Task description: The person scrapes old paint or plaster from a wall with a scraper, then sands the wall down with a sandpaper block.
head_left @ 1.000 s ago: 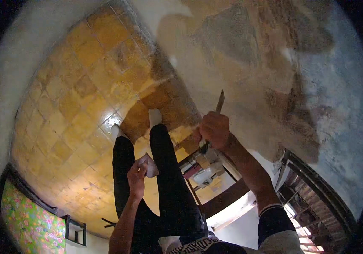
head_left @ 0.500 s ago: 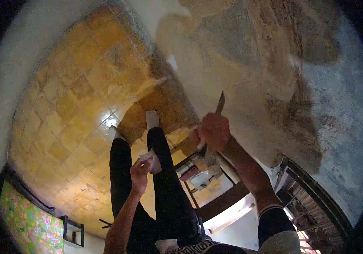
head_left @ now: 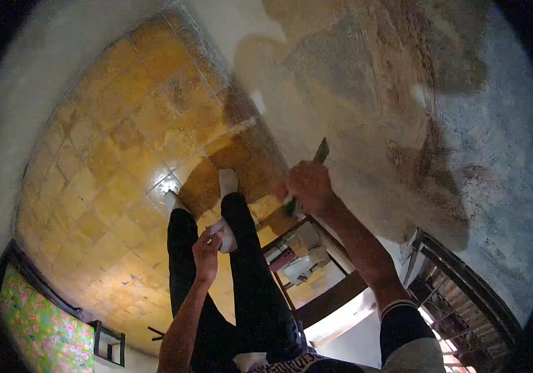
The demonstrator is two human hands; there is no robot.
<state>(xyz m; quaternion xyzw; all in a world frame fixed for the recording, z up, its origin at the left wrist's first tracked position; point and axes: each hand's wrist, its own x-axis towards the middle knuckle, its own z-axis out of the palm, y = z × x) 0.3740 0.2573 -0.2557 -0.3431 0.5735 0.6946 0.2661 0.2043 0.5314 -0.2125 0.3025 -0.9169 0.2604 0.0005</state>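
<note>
My right hand (head_left: 308, 185) is closed around the handle of a scraper (head_left: 320, 152), its flat blade laid against the patchy, stained wall (head_left: 378, 105) just above my fist. Lower and further left, my left hand (head_left: 207, 252) grips a small pale folded piece, maybe cloth or paper (head_left: 221, 235), in front of my dark trouser legs (head_left: 248, 273). My feet in white socks (head_left: 227, 180) point at the foot of the wall.
Yellow-brown floor tiles (head_left: 111, 161) spread to the left. A wooden stool or frame (head_left: 307, 261) stands under my right arm. A window with dark bars (head_left: 465, 298) sits at lower right, a floral cloth (head_left: 36, 323) at lower left.
My right hand and the scraper have shifted slightly down and left along the wall. My left hand has stayed in front of my legs, its pale piece held a little closer in.
</note>
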